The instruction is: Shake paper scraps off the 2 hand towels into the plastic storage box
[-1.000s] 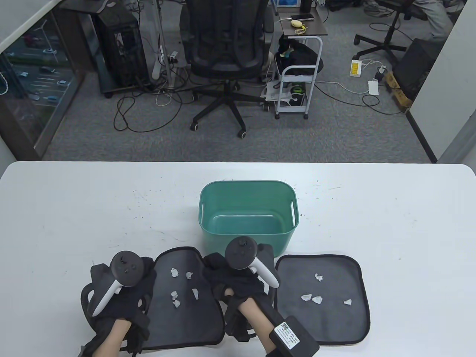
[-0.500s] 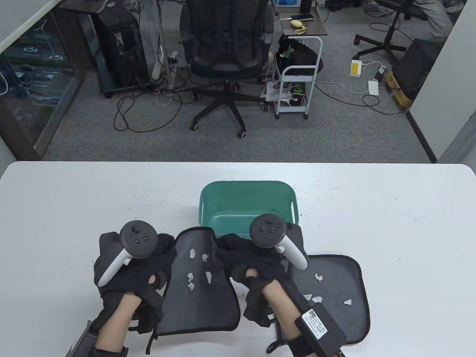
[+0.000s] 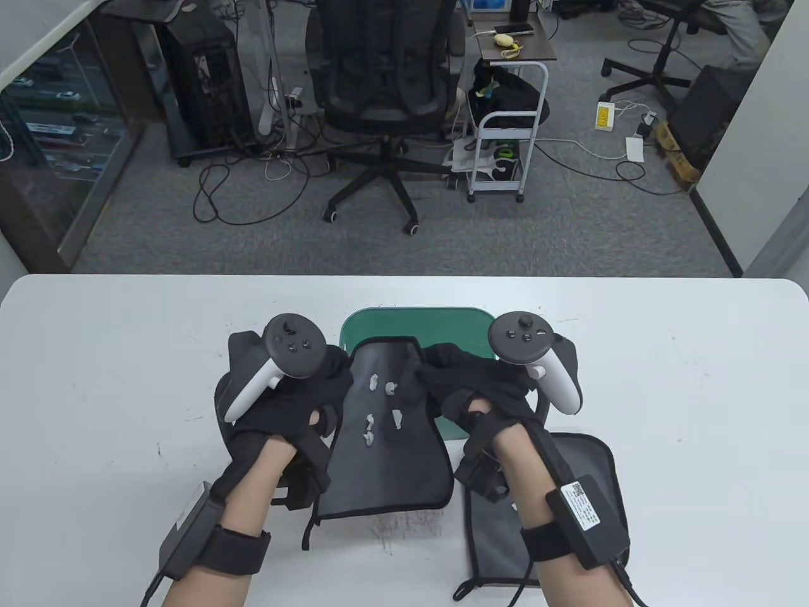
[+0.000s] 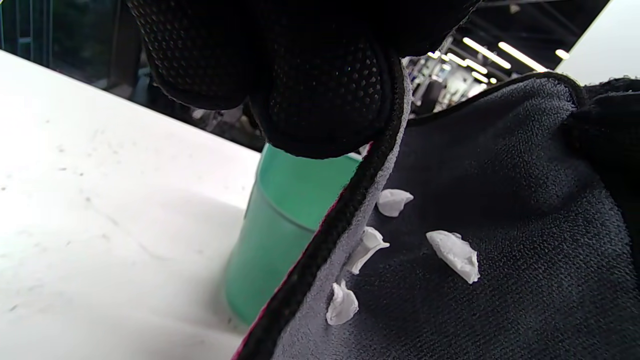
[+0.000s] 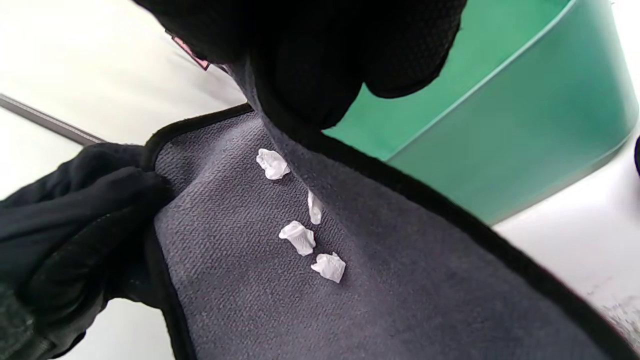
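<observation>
White table (image 3: 126,354); green storage box (image 3: 411,315) mid-table. Left hand (image 3: 287,404) and right hand (image 3: 471,379) pinch opposite edges of the raised towel (image 3: 385,455), its far end over the box. Second towel (image 3: 588,461) lies near the front edge. Paper scraps (image 3: 382,404) rest in the sagging fold.

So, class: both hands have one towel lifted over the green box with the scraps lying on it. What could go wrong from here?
1. The paper scraps sit loose on the sagging lifted towel; only its far end overlaps the green box, so a tilt may spill them onto the table.
2. The left hand and right hand pinch only the towel's edges; a hard shake might pull it free.
3. The right forearm hangs over the second towel.
</observation>
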A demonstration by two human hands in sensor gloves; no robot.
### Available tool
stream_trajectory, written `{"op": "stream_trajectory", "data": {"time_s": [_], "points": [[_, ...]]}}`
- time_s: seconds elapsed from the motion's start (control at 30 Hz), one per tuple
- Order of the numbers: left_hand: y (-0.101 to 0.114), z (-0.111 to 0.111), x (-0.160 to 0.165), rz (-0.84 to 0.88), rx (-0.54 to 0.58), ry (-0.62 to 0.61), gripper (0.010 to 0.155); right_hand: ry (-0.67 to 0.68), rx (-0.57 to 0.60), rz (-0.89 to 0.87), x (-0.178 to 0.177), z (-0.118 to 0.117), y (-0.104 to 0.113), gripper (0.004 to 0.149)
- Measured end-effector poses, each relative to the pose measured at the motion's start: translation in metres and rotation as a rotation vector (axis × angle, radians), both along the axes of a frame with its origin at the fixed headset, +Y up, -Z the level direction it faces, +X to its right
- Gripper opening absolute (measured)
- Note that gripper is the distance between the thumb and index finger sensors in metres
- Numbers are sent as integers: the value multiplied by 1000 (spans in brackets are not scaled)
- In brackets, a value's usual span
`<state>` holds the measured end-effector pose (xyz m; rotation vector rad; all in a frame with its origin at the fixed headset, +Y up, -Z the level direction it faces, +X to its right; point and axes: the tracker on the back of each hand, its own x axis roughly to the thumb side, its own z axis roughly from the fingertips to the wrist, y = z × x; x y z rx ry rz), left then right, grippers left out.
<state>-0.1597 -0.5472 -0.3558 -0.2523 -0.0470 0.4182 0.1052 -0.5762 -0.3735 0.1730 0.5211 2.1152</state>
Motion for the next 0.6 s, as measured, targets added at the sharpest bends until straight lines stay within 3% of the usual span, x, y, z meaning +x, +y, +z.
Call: {"op": "stream_trajectory", "data": {"time_s": [0.27,0.6], "points": [[22,-28,23,23,64,20,44,-90,-4,-75,25,-18,20,39],[28,-62,39,93,148,59,43,-231,21,-177,47,-38,33,39]]}}
